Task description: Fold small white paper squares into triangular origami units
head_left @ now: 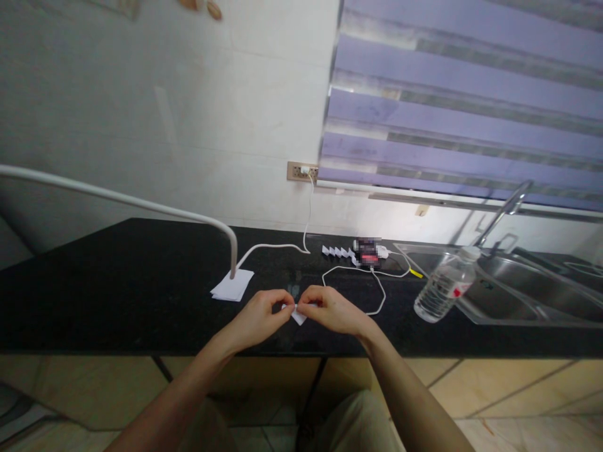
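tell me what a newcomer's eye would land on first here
The left hand and right hand meet at the near edge of the black counter, pinching a small white paper between them. Behind them a row of folded white pieces lies near the wall, and a clear plastic bottle leans at the edge of the sink to the right.

White wall [164, 125], striped blind [471, 119], black counter [94, 282]

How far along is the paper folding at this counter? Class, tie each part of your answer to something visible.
Done: a row of folded white pieces stands at the back of the black counter. In hand: the left hand and right hand pinch one small paper piece. Left: probably the flat white sheets under the lamp.
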`<state>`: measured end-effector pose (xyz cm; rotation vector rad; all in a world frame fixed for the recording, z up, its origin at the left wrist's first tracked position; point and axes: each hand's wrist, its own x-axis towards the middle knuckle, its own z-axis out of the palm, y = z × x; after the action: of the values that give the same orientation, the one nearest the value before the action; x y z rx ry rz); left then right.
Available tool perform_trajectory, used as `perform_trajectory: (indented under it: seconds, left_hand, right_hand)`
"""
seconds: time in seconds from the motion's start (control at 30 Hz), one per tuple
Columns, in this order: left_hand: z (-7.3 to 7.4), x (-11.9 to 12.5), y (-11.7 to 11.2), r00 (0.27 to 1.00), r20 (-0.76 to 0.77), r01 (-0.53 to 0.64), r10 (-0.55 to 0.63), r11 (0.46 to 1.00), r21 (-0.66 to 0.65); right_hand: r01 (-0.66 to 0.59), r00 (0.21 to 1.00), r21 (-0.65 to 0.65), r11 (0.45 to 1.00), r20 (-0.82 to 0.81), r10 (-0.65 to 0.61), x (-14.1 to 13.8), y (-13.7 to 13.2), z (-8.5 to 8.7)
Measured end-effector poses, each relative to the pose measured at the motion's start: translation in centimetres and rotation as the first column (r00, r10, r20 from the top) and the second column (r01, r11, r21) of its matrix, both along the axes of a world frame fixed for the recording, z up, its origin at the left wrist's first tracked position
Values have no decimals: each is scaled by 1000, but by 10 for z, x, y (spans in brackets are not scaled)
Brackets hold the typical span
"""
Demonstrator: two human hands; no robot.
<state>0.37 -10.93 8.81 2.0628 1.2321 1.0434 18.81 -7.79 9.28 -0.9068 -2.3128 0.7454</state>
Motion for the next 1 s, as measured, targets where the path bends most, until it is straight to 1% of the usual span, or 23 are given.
perform_trajectory:
  seconds: [0.07,0.17,0.27,0.33,0.4,0.47,0.53,0.57,0.6,0.63,0.7,0.77,0.83,0.9,1.0]
  left_hand:
    - [0,-1,1,999,25,27,-25,998,-53]
    - [1,-4,3,993,97,90,-73,979,-182]
    - [1,-7,5,978,194,135,-79,945,-297]
    - [2,-8,5,963,264,153,-59,923,-353]
    - [1,-9,4,930,367,194,-33,891,-412]
    - [-1,-10,3,868,495,287,-27,841,-458]
    - [-3,-10,1,802,596,388,-40,794,-468]
    - [-4,-10,0,786,617,409,-43,785,-466]
    - [-5,-9,0,786,617,403,-40,791,-461]
    - [-5,-7,0,804,594,370,-29,806,-461]
    - [-6,-3,0,846,534,274,10,850,-449]
    - [-7,1,1,864,501,210,43,874,-439]
    - [-8,4,3,864,498,178,74,880,-440]
    - [-9,6,3,860,501,155,99,884,-442]
    - [-9,7,3,862,493,132,117,888,-440]
  right_hand:
    - [-26,1000,-22,999,6,26,0,0,1]
    - [-51,999,-87,995,4,52,2,1,2]
    - [-55,997,-148,987,-63,46,4,3,1]
    - [-61,991,-155,986,-126,41,5,3,1]
    - [-64,985,-147,987,-170,38,5,4,0]
    - [-48,983,-149,988,-185,20,6,6,-2]
    - [-18,983,-160,987,-182,-11,7,7,-4]
    - [-4,984,-161,987,-176,-25,7,7,-5]
    - [15,983,-152,988,-178,-42,7,7,-6]
    - [38,980,-127,991,-188,-62,7,6,-6]
    - [85,971,-33,996,-223,-90,6,3,-6]
    - [100,967,79,992,-244,-78,3,-1,-4]
    - [90,975,176,980,-217,-50,1,-5,-1]
    - [106,983,257,961,-175,-62,-1,-8,0]
    - [139,985,313,939,-141,-99,-3,-9,1]
